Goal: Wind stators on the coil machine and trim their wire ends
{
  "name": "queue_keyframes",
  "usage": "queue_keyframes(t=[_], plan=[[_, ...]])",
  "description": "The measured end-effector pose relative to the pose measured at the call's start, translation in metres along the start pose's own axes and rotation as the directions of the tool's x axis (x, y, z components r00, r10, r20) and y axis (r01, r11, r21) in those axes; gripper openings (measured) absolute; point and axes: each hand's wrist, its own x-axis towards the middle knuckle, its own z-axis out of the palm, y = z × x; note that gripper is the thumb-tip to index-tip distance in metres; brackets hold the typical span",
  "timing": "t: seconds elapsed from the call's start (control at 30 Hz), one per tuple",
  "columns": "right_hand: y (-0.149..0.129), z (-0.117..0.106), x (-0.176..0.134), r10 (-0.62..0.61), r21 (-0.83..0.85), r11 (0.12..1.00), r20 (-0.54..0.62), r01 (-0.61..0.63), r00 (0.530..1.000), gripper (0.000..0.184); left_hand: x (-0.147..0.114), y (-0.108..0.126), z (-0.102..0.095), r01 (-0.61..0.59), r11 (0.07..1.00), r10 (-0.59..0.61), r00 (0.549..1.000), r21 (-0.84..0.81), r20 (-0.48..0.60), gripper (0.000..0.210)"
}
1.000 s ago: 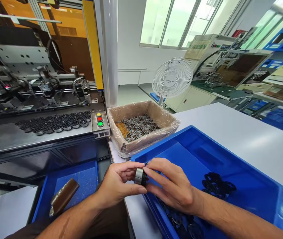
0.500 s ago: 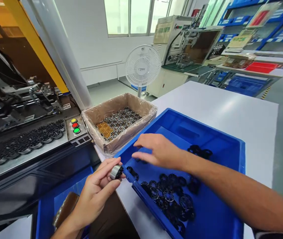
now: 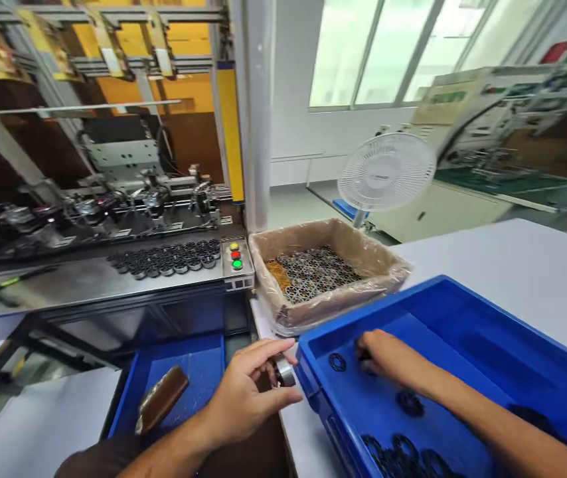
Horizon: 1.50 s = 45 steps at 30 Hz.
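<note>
My left hand (image 3: 251, 385) grips a short silver metal ring (image 3: 285, 372) with a dark inner side between thumb and fingers, just outside the near left corner of the blue bin (image 3: 313, 392). Inside that bin, my right hand (image 3: 386, 355) reaches down with its fingers curled over a black plastic part, mostly hidden under the fingertips. One loose black ring (image 3: 337, 362) lies to the left of the right hand. Another black part (image 3: 409, 402) is nearer to me, and a heap of black rings (image 3: 403, 458) fills the bin's near end.
A plastic-lined carton (image 3: 333, 302) of metal rings stands behind the bin. On the left, black-and-silver rings (image 3: 168, 259) line the machine ledge beside a button box (image 3: 238, 262). Below sits another blue bin (image 3: 198, 378) with a brown wrapped block (image 3: 162, 398). A fan (image 3: 388, 172) stands behind.
The view has swung left, showing more of the machine. My right hand has lowered to the bin floor and its fingers have closed over a black part. The left hand still holds the metal ring.
</note>
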Motion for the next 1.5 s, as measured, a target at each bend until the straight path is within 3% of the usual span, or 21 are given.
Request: queue_keyframes(t=[0.07,0.1,0.2,0.27,0.43,0.57,0.7,0.87,1.03,1.2,1.5], plan=[[-0.005,-0.016,-0.009,-0.109,0.055,0.991,-0.149,0.119,0.983,0.013,0.000,0.001,-0.001,0.025,0.996,-0.023,1.000,-0.085,0.019,0.053],[-0.010,-0.022,-0.015,-0.184,0.111,0.970,-0.259,0.218,0.948,0.010,0.000,0.002,-0.001,0.026,0.990,-0.021,0.999,-0.139,0.036,0.051],[-0.035,-0.028,-0.035,-0.320,0.262,0.797,-0.580,0.544,0.749,0.010,0.006,0.004,0.006,0.022,0.949,0.006,0.996,-0.313,0.089,0.046],[-0.053,-0.027,-0.045,-0.309,0.327,0.711,-0.650,0.622,0.694,0.010,0.010,0.005,0.013,0.054,0.911,-0.001,0.992,-0.409,0.129,0.046],[-0.075,-0.023,-0.056,-0.199,0.468,0.588,-0.706,0.660,0.679,0.013,0.012,0.002,0.027,0.156,0.847,-0.056,0.977,-0.508,0.207,0.048],[-0.077,-0.019,-0.060,-0.194,0.443,0.573,-0.744,0.690,0.639,0.014,0.012,-0.001,0.032,0.186,0.845,-0.089,0.973,-0.501,0.211,0.057],[-0.078,-0.015,-0.063,-0.197,0.407,0.581,-0.770,0.705,0.606,0.014,0.013,-0.001,0.036,0.202,0.859,-0.100,0.967,-0.470,0.232,0.053],[-0.076,-0.014,-0.065,-0.275,0.269,0.640,-0.795,0.720,0.540,0.025,0.011,0.000,0.040,0.198,0.829,-0.068,0.964,-0.522,0.259,0.049],[-0.073,-0.012,-0.064,-0.430,0.115,0.655,-0.756,0.747,0.494,0.038,0.009,0.000,0.035,0.135,0.866,-0.037,0.978,-0.481,0.207,0.049],[-0.073,-0.009,-0.059,-0.509,-0.078,0.687,-0.760,0.722,0.403,0.025,0.007,-0.001,0.033,0.136,0.878,-0.047,0.979,-0.458,0.200,0.050],[-0.070,-0.010,-0.058,-0.528,-0.112,0.677,-0.763,0.727,0.374,0.019,0.008,-0.002,0.032,0.168,0.879,-0.075,0.973,-0.446,0.219,0.049]])
